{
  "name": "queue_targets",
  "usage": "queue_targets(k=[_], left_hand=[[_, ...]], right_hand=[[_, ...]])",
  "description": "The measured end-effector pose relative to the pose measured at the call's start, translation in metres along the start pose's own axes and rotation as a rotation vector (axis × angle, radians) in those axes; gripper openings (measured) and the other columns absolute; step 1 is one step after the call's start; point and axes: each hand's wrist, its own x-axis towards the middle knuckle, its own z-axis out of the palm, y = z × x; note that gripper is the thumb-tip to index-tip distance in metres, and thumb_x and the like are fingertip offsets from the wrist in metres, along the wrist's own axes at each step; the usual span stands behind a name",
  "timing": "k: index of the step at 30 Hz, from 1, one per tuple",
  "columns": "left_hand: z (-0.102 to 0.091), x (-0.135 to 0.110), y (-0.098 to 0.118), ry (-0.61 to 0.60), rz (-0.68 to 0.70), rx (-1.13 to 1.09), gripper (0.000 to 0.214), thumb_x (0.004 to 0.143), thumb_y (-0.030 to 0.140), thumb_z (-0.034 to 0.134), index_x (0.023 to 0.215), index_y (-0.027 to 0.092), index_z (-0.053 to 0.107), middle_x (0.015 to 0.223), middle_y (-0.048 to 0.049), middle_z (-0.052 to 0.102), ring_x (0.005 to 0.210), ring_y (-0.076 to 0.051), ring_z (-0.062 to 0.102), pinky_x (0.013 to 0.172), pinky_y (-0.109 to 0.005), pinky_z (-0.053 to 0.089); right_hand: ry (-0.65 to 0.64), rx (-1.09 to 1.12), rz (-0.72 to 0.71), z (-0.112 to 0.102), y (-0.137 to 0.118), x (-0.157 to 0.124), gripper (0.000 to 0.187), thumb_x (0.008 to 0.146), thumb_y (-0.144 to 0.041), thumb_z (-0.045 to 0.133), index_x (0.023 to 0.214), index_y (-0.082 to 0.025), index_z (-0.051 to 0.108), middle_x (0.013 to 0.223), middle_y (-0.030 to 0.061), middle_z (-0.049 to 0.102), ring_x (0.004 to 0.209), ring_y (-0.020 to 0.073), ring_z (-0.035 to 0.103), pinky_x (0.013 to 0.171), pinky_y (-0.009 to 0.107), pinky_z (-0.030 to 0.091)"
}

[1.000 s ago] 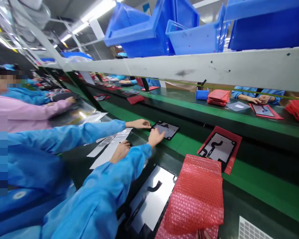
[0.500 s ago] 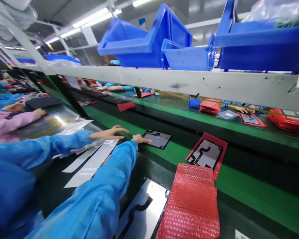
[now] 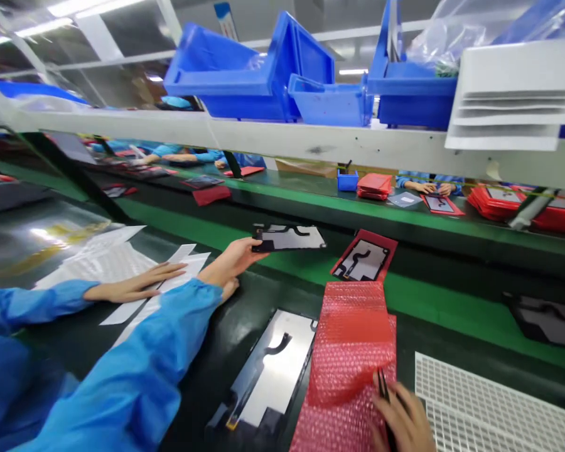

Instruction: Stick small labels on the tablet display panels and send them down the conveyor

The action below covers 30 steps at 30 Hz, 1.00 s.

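Sign (image 3: 225,20), far: too small to read | blue bin (image 3: 414,94), far right: clear bag (image 3: 445,49) | left hand (image 3: 230,260) pinching panel (image 3: 292,238) | right hand (image 3: 402,414) gripping tweezers (image 3: 383,386), near red pouch (image 3: 351,339)

A loose, bright blue sleeve (image 3: 136,358) with soft, lengthwise creases narrows toward the bare left hand (image 3: 233,258).
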Motion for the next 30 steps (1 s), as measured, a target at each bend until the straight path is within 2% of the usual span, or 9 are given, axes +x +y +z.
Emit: queue_targets(k=[1, 4, 8, 11, 15, 18, 21, 26, 30], left_hand=[[-0.001, -0.022, -0.005, -0.027, -0.019, -0.025, 0.012, 0.098, 0.013, 0.062, 0.106, 0.012, 0.071, 0.095, -0.0076, 0.075, 0.081, -0.017, 0.073, 0.066, -0.027, 0.063], [-0.002, -0.099, -0.032, -0.109, -0.074, -0.099, 0.021, 0.088, 0.005, 0.054, 0.095, 0.013, 0.072, 0.092, -0.0119, 0.079, 0.074, -0.016, 0.074, 0.059, -0.022, 0.062], [0.006, -0.195, -0.081, -0.177, -0.173, -0.120, 0.021, 0.086, 0.006, 0.055, 0.093, 0.014, 0.073, 0.101, -0.0133, 0.081, 0.075, -0.014, 0.077, 0.060, -0.016, 0.062], [0.018, -0.254, -0.114, -0.237, -0.258, -0.112, 0.014, 0.086, 0.009, 0.064, 0.092, 0.017, 0.074, 0.099, -0.0084, 0.082, 0.088, -0.019, 0.081, 0.065, -0.018, 0.065], [0.033, -0.313, -0.149, -0.302, -0.365, -0.091, 0.011, 0.086, 0.014, 0.073, 0.088, 0.024, 0.075, 0.099, -0.0001, 0.083, 0.108, -0.027, 0.080, 0.073, -0.025, 0.069], [0.040, -0.343, -0.176, -0.333, -0.417, -0.053, 0.015, 0.088, 0.014, 0.072, 0.086, 0.028, 0.076, 0.099, 0.0046, 0.083, 0.126, -0.033, 0.073, 0.088, -0.039, 0.071], [0.044, -0.358, -0.207, -0.342, -0.449, -0.030, 0.018, 0.094, 0.016, 0.066, 0.089, 0.029, 0.077, 0.104, 0.0053, 0.083, 0.135, -0.034, 0.067, 0.099, -0.046, 0.068], [0.049, -0.365, -0.255, -0.343, -0.451, -0.021, 0.032, 0.093, 0.025, 0.073, 0.063, 0.028, 0.062, 0.100, 0.0103, 0.083, 0.135, -0.031, 0.067, 0.117, -0.049, 0.056], [0.052, -0.368, -0.274, -0.319, -0.433, 0.096, 0.042, 0.091, 0.031, 0.075, 0.057, 0.025, 0.050, 0.096, 0.0082, 0.082, 0.135, -0.035, 0.066, 0.111, -0.054, 0.061]], right_hand=[[0.005, 0.000, -0.037, 0.003, 0.001, 0.004, 0.037, 0.101, -0.020, 0.063, 0.137, -0.027, 0.066, 0.130, 0.0114, 0.076, 0.124, 0.0339, 0.070, 0.093, 0.050, 0.065], [-0.180, -0.015, 0.056, 0.016, 0.003, 0.024, 0.044, 0.098, -0.025, 0.068, 0.142, -0.020, 0.062, 0.140, 0.0164, 0.072, 0.142, 0.0394, 0.058, 0.113, 0.063, 0.053], [-0.358, 0.012, 0.092, 0.018, 0.003, 0.052, 0.029, 0.095, -0.013, 0.071, 0.123, -0.018, 0.070, 0.112, 0.0126, 0.082, 0.113, 0.0320, 0.071, 0.110, 0.059, 0.051], [-0.329, -0.023, 0.068, -0.009, -0.008, 0.057, 0.020, 0.102, -0.013, 0.061, 0.118, -0.019, 0.072, 0.101, 0.0107, 0.081, 0.099, 0.0275, 0.069, 0.107, 0.053, 0.049], [-0.257, -0.049, 0.033, -0.052, -0.035, 0.036, 0.023, 0.107, -0.017, 0.055, 0.123, -0.018, 0.070, 0.105, 0.0113, 0.079, 0.106, 0.0294, 0.066, 0.105, 0.051, 0.048], [-0.344, -0.029, 0.033, -0.059, -0.050, 0.008, 0.019, 0.103, -0.017, 0.061, 0.120, -0.018, 0.070, 0.106, 0.0119, 0.079, 0.107, 0.0313, 0.067, 0.098, 0.050, 0.052], [-0.384, 0.047, 0.081, -0.053, -0.053, -0.021, 0.023, 0.099, -0.021, 0.068, 0.123, -0.018, 0.068, 0.120, 0.0141, 0.078, 0.120, 0.0340, 0.067, 0.107, 0.056, 0.052], [-0.219, 0.092, 0.315, -0.069, -0.038, -0.056, 0.038, 0.101, -0.028, 0.067, 0.138, -0.021, 0.061, 0.132, 0.0158, 0.076, 0.135, 0.0366, 0.065, 0.116, 0.064, 0.048], [-0.180, 0.082, 0.421, -0.087, -0.021, -0.067, 0.042, 0.101, -0.033, 0.070, 0.140, -0.022, 0.061, 0.133, 0.0163, 0.076, 0.131, 0.0379, 0.068, 0.111, 0.063, 0.054]])
